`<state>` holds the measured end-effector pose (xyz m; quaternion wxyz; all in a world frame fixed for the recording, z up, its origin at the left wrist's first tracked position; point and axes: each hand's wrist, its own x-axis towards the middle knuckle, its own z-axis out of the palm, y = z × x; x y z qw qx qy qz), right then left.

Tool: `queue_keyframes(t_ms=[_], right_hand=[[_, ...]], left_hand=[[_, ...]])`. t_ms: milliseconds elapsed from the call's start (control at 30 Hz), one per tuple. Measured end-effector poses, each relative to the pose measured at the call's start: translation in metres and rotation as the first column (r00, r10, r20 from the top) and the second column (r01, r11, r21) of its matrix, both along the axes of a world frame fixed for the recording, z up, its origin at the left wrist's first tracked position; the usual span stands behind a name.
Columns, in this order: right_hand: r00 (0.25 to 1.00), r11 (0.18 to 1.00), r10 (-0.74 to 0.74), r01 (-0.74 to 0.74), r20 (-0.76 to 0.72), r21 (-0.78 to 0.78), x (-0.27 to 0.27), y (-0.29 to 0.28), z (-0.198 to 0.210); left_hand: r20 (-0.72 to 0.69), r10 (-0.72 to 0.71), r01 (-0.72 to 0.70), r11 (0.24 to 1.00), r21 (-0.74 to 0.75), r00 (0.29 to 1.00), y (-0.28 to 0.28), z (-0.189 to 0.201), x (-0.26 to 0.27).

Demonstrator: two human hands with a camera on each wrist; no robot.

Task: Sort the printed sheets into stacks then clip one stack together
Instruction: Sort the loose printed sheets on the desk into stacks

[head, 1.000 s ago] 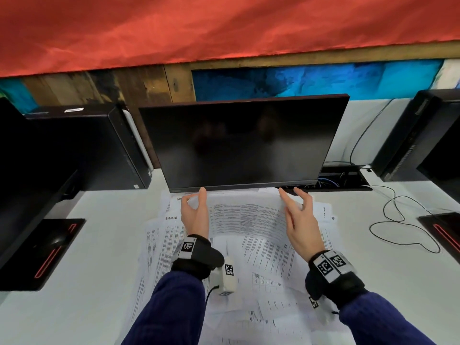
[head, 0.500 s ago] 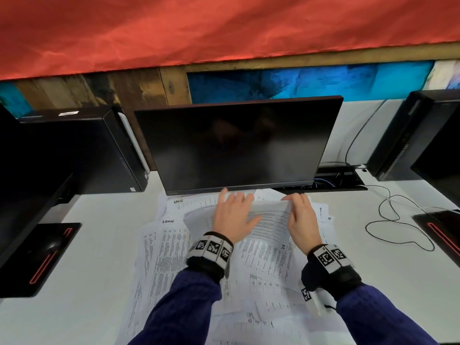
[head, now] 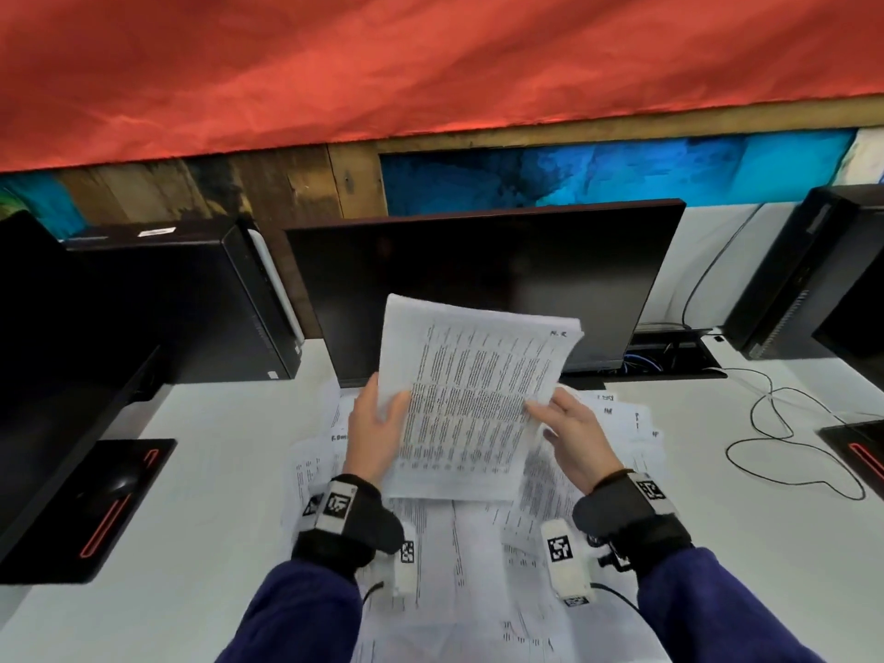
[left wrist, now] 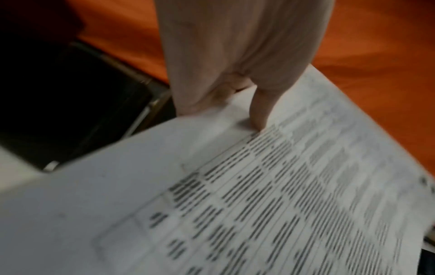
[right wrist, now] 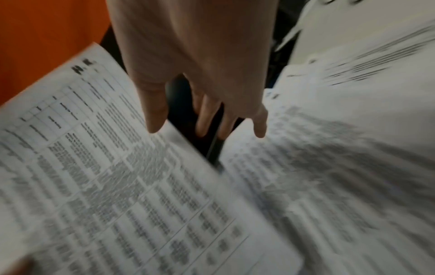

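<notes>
A thin stack of printed sheets [head: 469,404] is lifted off the desk and tilted up in front of the monitor. My left hand [head: 378,433] pinches its left edge, thumb [left wrist: 259,111] on the printed face and fingers underneath. My right hand [head: 574,437] is at the right edge; its thumb [right wrist: 154,122] touches the held sheets [right wrist: 94,167], while its fingers [right wrist: 204,122] stay straight and clear of the paper. More printed sheets [head: 454,567] lie spread in a loose pile on the desk below. I see no clip.
A dark monitor [head: 478,260] stands just behind the pile on the white desk [head: 215,471]. Black computer towers stand at the left [head: 191,303] and right [head: 789,270]. A mouse pad with a mouse [head: 110,490] lies left, a looped cable [head: 789,437] right.
Both hands were pressing on the sheets under the monitor. The left hand has taken hold of a thin stack and raised it, and the right hand has come to its right edge.
</notes>
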<state>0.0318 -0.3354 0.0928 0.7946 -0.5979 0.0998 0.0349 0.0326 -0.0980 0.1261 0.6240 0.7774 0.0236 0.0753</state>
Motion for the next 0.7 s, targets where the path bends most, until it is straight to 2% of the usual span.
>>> queue_keyframes(t_ms=[100,200,467,700], right_hand=[[0.998,1.0,-0.005,0.004,0.063,0.023,0.003,0.029,0.011],[0.998,0.995,0.033,-0.028,0.055,-0.092,0.001,0.06,0.0],[0.997,0.977,-0.027,0.01,-0.077,-0.214,-0.006,0.086,-0.046],[0.993,0.957,-0.085,0.058,-0.083,-0.284,-0.001,0.099,-0.032]], left_hand=[[-0.022,0.146,-0.147,0.985,-0.087,0.989,0.0,-0.014,-0.021],[-0.051,0.217,-0.22,0.974,-0.062,0.975,0.009,-0.037,-0.031],[-0.137,0.265,-0.267,0.964,0.004,0.955,0.018,-0.101,-0.023],[-0.174,0.258,-0.242,0.964,0.108,0.95,0.025,-0.113,-0.014]])
